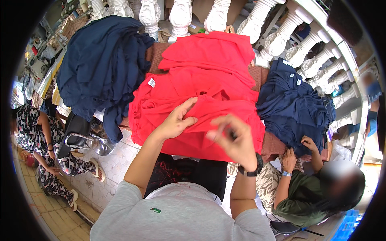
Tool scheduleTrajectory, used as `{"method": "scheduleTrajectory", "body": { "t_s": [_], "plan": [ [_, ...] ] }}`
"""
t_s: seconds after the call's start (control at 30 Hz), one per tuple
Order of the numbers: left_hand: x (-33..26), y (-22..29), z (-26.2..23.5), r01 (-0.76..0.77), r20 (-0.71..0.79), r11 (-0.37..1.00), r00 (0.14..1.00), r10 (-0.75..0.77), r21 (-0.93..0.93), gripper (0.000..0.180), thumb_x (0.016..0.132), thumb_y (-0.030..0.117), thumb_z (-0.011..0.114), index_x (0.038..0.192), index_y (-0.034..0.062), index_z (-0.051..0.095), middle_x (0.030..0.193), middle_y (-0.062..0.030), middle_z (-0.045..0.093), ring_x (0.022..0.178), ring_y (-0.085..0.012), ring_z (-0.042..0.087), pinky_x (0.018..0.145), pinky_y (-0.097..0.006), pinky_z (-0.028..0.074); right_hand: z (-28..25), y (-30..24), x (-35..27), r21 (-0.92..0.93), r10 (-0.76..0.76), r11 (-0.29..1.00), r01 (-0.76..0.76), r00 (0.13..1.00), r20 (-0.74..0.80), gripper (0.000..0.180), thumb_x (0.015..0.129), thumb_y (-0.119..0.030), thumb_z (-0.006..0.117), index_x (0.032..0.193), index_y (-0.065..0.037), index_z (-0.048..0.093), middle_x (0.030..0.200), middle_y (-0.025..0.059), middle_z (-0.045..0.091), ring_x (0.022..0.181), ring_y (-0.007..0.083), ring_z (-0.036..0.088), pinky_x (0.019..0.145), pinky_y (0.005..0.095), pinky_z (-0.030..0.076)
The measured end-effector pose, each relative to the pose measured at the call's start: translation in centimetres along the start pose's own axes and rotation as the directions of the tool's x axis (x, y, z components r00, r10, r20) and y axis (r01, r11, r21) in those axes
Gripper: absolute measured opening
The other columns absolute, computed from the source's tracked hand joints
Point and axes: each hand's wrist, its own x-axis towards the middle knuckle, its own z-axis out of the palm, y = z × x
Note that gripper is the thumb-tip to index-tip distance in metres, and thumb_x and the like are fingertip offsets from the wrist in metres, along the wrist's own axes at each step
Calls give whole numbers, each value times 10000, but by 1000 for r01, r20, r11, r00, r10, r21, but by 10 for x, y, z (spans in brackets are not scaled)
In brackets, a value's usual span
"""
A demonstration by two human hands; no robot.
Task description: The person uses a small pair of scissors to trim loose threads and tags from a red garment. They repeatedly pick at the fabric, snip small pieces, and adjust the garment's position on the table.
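The red garments (169, 94) lie heaped in front of the person, over a brown textured cloth (257, 77); a white tag shows near the heap's left edge. The left hand (173, 125) is at the raised near fold of the red fabric, its thumb and index finger spread apart; whether the other fingers grip the fold, one cannot tell. The right hand (236, 138), blurred, is over the fabric with fingers curled toward the thumb; whether it pinches anything is unclear. A large pile of dark blue garments (102, 64) stands to the left; a smaller dark blue pile (295, 106) lies to the right, where a co-worker in a green top (301, 207) has both hands at its near edge; white balusters (181, 18) line the far side.
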Motion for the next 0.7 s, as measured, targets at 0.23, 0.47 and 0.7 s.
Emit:
{"method": "scheduleTrajectory", "body": {
  "t_s": [0.23,0.47,0.7],
  "plan": [
    [-7,-5,1,17,-37,997,999,-14,78,697,867,-96,538,1531,-14,344,1566,-133,390,1486,-212,326,1206,-325,244,-5,73,29,-68,-60,997,37,927,-371,280,862,25,703,1133,-42,695,1116,48,658,659,42,497,517,206,348],
    [-15,1,17,-31,-94,997,995,38,75,768,814,-128,499,1547,2,309,1547,-100,404,1466,-181,350,1203,-315,237,14,92,37,-93,-171,984,151,942,-288,204,870,11,711,1072,-15,702,1023,86,661,736,167,581,617,273,434],
    [-11,33,26,-200,-198,965,952,232,168,766,855,-110,512,1569,-46,243,1643,-177,268,1534,-228,233,1234,-341,185,0,54,37,-146,-344,938,314,789,-509,165,798,68,784,923,-10,711,844,36,624,600,79,446,529,247,330]
  ]
}}
